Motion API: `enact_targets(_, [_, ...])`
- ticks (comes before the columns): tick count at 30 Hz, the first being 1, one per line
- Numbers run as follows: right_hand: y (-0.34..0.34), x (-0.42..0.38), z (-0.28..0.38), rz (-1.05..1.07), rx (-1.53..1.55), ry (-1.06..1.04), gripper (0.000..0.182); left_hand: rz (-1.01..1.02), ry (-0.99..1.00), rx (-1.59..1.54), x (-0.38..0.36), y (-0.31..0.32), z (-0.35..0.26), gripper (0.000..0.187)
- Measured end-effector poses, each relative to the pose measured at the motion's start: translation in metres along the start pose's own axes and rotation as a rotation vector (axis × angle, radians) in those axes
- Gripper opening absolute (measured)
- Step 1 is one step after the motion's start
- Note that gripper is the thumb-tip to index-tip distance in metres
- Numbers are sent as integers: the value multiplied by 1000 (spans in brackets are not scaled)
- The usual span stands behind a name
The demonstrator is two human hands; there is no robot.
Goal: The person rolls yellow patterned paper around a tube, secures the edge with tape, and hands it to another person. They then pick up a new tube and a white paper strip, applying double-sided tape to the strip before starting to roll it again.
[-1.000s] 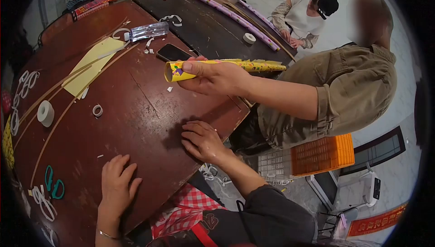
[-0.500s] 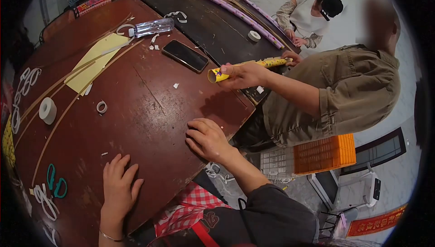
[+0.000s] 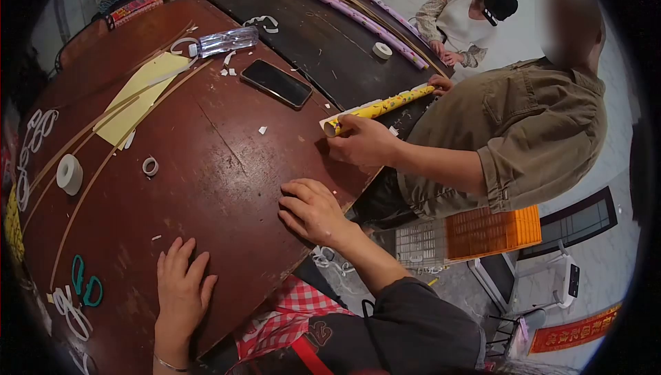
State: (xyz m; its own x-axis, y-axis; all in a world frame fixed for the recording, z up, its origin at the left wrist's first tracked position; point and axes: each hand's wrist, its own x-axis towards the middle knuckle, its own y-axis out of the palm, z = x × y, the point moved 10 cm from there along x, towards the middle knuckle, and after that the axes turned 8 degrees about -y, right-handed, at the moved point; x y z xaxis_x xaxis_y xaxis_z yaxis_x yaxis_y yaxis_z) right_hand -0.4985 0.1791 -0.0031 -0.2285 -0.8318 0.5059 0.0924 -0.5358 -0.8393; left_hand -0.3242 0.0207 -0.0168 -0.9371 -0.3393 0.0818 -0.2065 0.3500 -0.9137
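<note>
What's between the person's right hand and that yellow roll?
In the head view, brown tabletop, then a co-worker's hand holding the yellow roll near one end.

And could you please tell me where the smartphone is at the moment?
In the head view, the smartphone lies left of centre in the upper half, on the reddish-brown table, between the plastic bottle and the yellow patterned roll.

A dark-screened phone point(image 3: 275, 84) lies near a plastic bottle point(image 3: 224, 43) on its side; at right, an orange crate point(image 3: 492, 230) and, below, a red banner point(image 3: 577, 331).
</note>
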Motion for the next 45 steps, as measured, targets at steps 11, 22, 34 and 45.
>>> enact_targets(11, [0, -2, 0, -5, 2, 2, 23, 14, 0, 16, -2, 1, -1, 40])
enact_targets(22, [1, -1, -2, 1, 2, 6, 23, 31, -9, 5, -1, 2, -1, 41])
enact_targets(34, [-53, 10, -61, -157, -296, 16, 34, 64, -33, 12, -1, 4, 1, 42])
enact_targets(45, [-54, -3, -148, 15, -518, 146, 48, 101, -34, -2, -2, 8, 4, 46])
